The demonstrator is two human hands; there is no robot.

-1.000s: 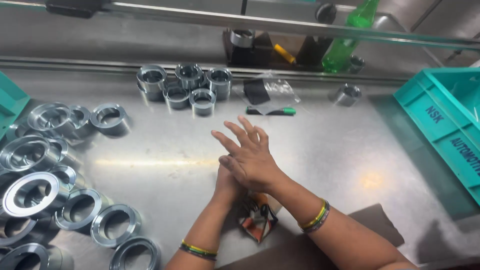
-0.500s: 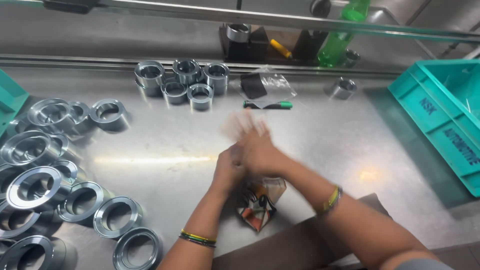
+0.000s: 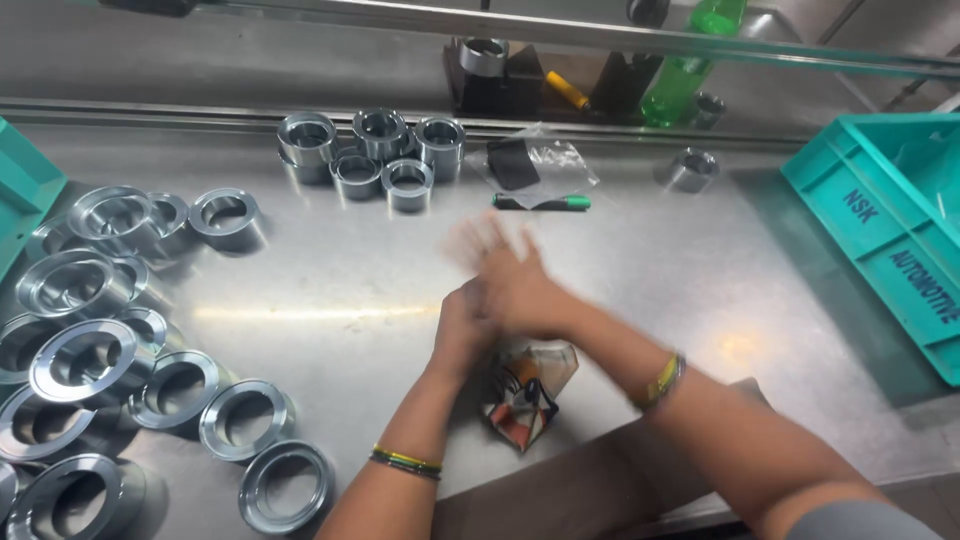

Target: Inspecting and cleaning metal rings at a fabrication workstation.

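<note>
My right hand lies across my left hand above the middle of the steel table. The two palms press together. The right fingers are spread and motion-blurred, and they hide most of the left fingers. Neither hand holds anything. A crumpled patterned cloth lies on the table just under my wrists. Both wrists wear thin coloured bands.
Several large steel rings cover the left side of the table. A cluster of smaller steel rings stands at the back. A green-capped marker and a clear bag lie behind my hands. A teal crate is at the right, a green bottle at the back.
My right hand has slid back and forth over the left, and its fingers are now blurred. The hands have stayed in the same spot above the cloth.
</note>
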